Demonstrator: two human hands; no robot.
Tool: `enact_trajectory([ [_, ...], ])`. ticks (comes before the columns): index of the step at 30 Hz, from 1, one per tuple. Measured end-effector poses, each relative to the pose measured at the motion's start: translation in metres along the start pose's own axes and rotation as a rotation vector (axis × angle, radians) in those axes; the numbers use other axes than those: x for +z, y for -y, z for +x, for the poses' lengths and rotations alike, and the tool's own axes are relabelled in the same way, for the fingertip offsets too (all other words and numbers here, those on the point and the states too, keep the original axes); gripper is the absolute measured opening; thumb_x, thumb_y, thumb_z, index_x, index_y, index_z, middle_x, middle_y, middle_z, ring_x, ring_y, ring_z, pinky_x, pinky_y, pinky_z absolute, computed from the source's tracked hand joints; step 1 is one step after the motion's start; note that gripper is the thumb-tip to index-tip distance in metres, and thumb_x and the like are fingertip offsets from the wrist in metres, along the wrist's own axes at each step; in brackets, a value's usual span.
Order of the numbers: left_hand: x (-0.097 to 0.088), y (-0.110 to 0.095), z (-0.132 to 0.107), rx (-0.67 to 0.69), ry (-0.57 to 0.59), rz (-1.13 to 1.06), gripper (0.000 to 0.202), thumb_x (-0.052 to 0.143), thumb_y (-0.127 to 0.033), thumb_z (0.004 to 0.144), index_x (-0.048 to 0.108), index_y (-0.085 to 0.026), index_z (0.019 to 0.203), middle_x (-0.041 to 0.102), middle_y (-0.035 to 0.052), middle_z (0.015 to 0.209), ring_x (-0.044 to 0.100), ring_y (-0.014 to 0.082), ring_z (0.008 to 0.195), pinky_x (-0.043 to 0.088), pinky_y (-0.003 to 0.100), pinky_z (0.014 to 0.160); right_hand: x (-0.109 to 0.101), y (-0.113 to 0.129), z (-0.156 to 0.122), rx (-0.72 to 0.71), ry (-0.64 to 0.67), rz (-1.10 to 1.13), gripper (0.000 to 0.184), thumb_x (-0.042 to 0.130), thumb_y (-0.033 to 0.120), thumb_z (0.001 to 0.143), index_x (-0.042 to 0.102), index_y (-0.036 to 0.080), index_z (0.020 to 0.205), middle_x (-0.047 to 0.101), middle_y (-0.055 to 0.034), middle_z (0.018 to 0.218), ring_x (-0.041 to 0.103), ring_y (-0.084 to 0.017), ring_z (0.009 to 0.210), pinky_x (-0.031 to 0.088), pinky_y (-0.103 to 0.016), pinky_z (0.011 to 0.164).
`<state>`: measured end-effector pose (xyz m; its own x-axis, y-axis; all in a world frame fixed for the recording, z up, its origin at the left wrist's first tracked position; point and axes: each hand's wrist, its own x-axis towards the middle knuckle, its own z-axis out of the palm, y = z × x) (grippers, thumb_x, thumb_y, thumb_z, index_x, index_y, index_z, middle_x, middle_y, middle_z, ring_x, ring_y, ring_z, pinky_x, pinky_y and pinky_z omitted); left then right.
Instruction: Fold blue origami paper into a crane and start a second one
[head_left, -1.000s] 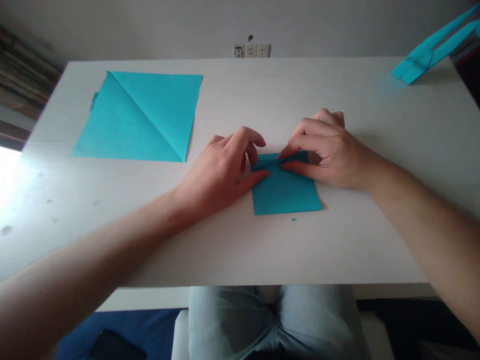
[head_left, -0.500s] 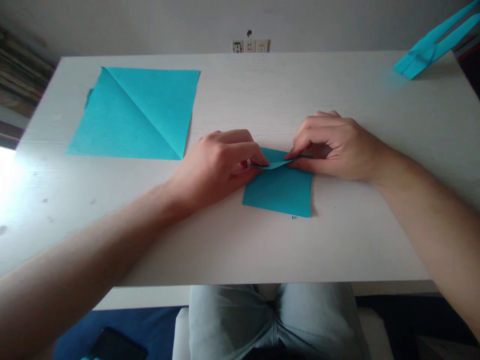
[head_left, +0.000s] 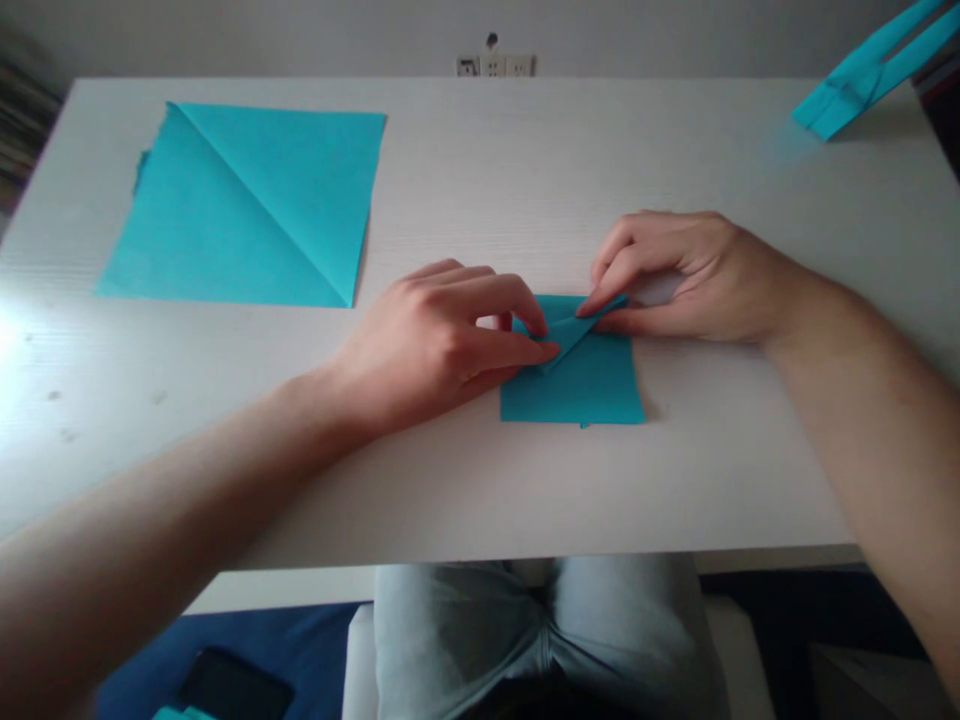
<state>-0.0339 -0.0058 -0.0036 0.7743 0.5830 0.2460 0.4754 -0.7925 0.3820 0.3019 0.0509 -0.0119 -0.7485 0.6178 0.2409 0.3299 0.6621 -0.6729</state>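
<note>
Table: white desk (head_left: 480, 180), wide and well lit.
Big sheet: teal square (head_left: 247, 210) lies flat at the far left with 1 diagonal crease, well apart from both hands.
Small paper: folded teal piece (head_left: 577, 390) sits at centre, its near edge flat on the desk.
Left hand (head_left: 442, 335): fingers closed, pinching the flap's tip.
Right hand (head_left: 690, 275): thumb and forefinger nip the top right corner.
Flap (head_left: 568, 325): a thin raised lip 0.5 seconds ago, now a triangle coming down, so the fold is taking shape.

A plain indoor room: white desk (head_left: 480, 480) against a wall (head_left: 300, 30) with sockets (head_left: 495, 66).
</note>
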Motion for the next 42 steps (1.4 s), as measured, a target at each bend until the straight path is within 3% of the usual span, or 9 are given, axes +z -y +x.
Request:
enact_trajectory([
  [6,-0.005,-0.004,0.003,-0.013,0.057,0.012,0.047,0.047,-0.034,0.129,0.093,-0.028,0.131,0.092,0.0081,0.139,0.086,0.0265,0.122,0.068,0.055,0.123,-0.001,0.000,0.001,0.041,0.020,-0.023,0.018,0.094,0.061,0.107,0.098,0.045,0.113,0.088,-0.0055,0.116,0.080,-0.031,0.101,0.073,-0.052,0.094],
  [12,-0.008,-0.002,0.003,-0.002,0.081,0.002,0.046,0.047,-0.030,0.128,0.092,-0.027,0.132,0.091,0.0085,0.143,0.085,0.0264,0.124,0.067,0.054,0.124,0.004,0.000,0.001,0.034,0.017,-0.015,0.018,0.091,0.056,0.111,0.097,0.041,0.117,0.083,-0.0058,0.118,0.077,-0.028,0.100,0.068,-0.045,0.092],
  [16,-0.008,-0.001,0.003,0.013,0.088,0.034,0.047,0.047,-0.031,0.127,0.093,-0.028,0.135,0.091,0.0076,0.144,0.085,0.0270,0.122,0.069,0.053,0.121,0.008,0.002,0.002,0.076,-0.020,-0.027,0.010,0.088,0.047,0.113,0.095,0.039,0.114,0.081,-0.0041,0.115,0.076,-0.026,0.099,0.064,-0.045,0.090],
  [23,-0.010,-0.003,0.002,0.046,0.101,0.093,0.053,0.040,-0.031,0.131,0.092,-0.027,0.138,0.091,0.0099,0.141,0.084,0.0267,0.118,0.071,0.048,0.110,0.008,0.003,0.005,0.086,0.012,-0.048,0.012,0.086,0.046,0.112,0.092,0.035,0.112,0.078,-0.0062,0.112,0.073,-0.027,0.097,0.061,-0.045,0.085],
  [27,-0.005,0.003,0.000,0.144,0.031,0.149,0.051,0.041,-0.032,0.132,0.091,-0.029,0.139,0.090,0.0070,0.138,0.085,0.0246,0.113,0.069,0.042,0.100,0.007,0.006,0.007,0.133,0.007,-0.021,0.021,0.091,0.058,0.108,0.092,0.038,0.108,0.077,-0.0060,0.110,0.071,-0.030,0.098,0.062,-0.048,0.091],
  [30,-0.004,0.007,-0.001,0.194,0.009,0.184,0.051,0.040,-0.031,0.133,0.091,-0.030,0.138,0.090,0.0049,0.137,0.085,0.0237,0.111,0.068,0.041,0.096,0.006,0.007,0.007,0.161,0.031,-0.018,0.032,0.099,0.072,0.097,0.093,0.042,0.107,0.078,-0.0063,0.111,0.072,-0.034,0.103,0.062,-0.051,0.093],
  [34,-0.007,0.006,0.001,0.139,0.065,0.129,0.052,0.040,-0.035,0.133,0.092,-0.030,0.134,0.089,0.0067,0.136,0.085,0.0252,0.116,0.069,0.042,0.103,0.005,0.005,0.005,0.171,0.057,-0.049,0.047,0.107,0.081,0.085,0.093,0.045,0.111,0.077,-0.0063,0.113,0.071,-0.036,0.104,0.062,-0.053,0.093],
  [38,-0.012,0.004,0.004,0.107,0.124,0.098,0.054,0.039,-0.031,0.133,0.093,-0.024,0.136,0.089,0.0079,0.138,0.084,0.0246,0.120,0.069,0.044,0.109,0.005,0.006,0.005,0.187,0.048,-0.059,0.050,0.103,0.085,0.087,0.093,0.043,0.111,0.075,-0.0079,0.114,0.069,-0.036,0.105,0.060,-0.054,0.093],
  [42,-0.011,0.003,0.003,0.115,0.111,0.092,0.053,0.041,-0.030,0.133,0.093,-0.024,0.135,0.088,0.0080,0.137,0.084,0.0247,0.120,0.069,0.045,0.111,0.005,0.008,0.006,0.198,0.063,-0.065,0.051,0.102,0.086,0.088,0.092,0.042,0.111,0.073,-0.0077,0.114,0.067,-0.036,0.104,0.057,-0.054,0.096],
])
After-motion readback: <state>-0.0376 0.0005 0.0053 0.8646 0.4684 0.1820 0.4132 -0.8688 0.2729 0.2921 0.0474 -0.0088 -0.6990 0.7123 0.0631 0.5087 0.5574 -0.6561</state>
